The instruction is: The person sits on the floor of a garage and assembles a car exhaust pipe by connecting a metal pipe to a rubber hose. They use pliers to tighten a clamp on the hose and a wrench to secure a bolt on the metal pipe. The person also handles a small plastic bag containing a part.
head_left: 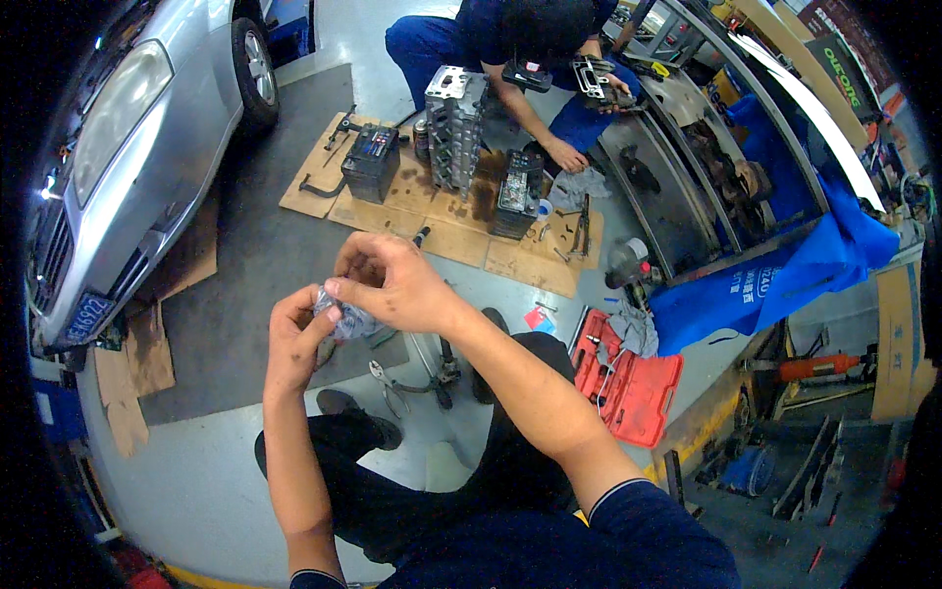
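My left hand (pixel 297 339) and my right hand (pixel 397 285) meet in front of me, thumbs close together. Both are closed on a crumpled greyish bundle (pixel 355 324), either thin plastic or a rag; the fingers cover much of it. Just beyond my right knuckles shows a dark rod-shaped end (pixel 421 236); whether I hold it cannot be made out. Below the hands, pliers (pixel 385 381) with spread handles lie on the floor beside my shoes.
Cardboard (pixel 388 218) ahead bears a metal cylinder head (pixel 455 133), two batteries and tools. A co-worker (pixel 530 39) crouches behind it, holding a metal part (pixel 601 83). A silver car (pixel 147 128) stands left. Right lie an opened red tool case (pixel 643 398) and a metal frame (pixel 677 231).
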A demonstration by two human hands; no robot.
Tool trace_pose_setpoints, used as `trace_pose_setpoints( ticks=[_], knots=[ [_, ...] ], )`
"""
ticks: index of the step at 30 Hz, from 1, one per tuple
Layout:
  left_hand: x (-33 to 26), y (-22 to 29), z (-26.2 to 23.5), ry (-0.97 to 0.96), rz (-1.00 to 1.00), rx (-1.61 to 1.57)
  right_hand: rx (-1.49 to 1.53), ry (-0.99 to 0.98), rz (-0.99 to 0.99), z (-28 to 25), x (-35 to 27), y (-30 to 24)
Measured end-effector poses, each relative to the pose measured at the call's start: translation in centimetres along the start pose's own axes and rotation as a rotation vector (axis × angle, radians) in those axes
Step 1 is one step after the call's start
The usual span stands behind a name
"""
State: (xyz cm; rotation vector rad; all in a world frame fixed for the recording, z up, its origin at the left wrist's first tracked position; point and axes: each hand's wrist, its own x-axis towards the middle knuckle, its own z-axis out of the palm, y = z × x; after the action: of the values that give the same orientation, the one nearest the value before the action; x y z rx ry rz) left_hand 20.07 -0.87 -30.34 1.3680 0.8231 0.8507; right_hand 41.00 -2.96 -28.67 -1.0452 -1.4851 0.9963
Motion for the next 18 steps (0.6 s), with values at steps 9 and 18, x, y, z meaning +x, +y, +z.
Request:
trace_pose_setpoints(
  ticks=[9, 18],
  knots=[
    [0.1, 0.2, -0.8, 0.060, -0.030, 0.106, 0.088, -0.006, 0.087, 0.6, 0.2, 1.5],
    [0.6, 0.3, -0.3, 0.177, -0.005, 0.071, -0.098, 0.024, 0.018, 0.4, 0.1, 1.3]
  ],
)
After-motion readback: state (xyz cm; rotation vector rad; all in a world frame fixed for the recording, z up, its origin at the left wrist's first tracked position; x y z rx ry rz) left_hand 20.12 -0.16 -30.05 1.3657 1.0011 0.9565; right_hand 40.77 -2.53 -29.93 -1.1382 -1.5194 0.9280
